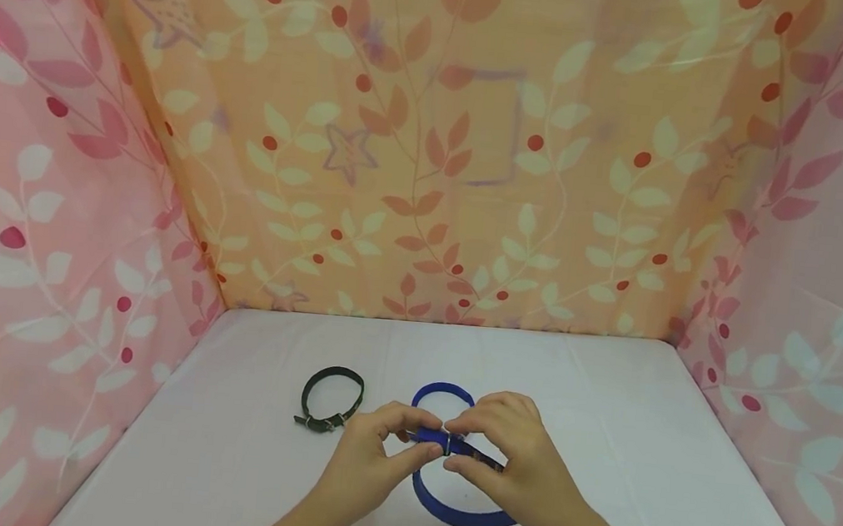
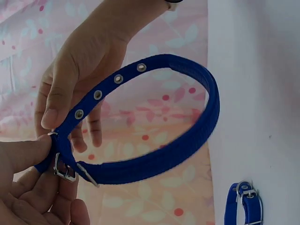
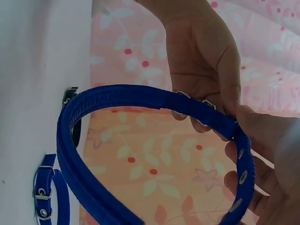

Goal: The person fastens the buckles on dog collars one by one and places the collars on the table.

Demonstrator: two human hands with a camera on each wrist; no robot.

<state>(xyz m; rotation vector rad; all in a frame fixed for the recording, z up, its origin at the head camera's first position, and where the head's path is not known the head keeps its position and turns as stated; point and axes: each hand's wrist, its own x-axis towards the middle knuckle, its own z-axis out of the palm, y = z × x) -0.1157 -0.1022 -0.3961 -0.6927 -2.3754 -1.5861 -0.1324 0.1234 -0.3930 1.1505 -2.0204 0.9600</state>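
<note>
Head view: left hand [image 1: 367, 450] and right hand [image 1: 518, 451] both pinch the blue collar [image 2: 159, 161] near its buckle [image 2: 65, 176]. Probably buckling step; next move calls for steady strap guidance.

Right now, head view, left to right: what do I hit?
Left pink curtain → dark collar → left hand → held blue collar → right hand → right pink curtain. Second blue collar left out: the hands partly hide it.
</note>
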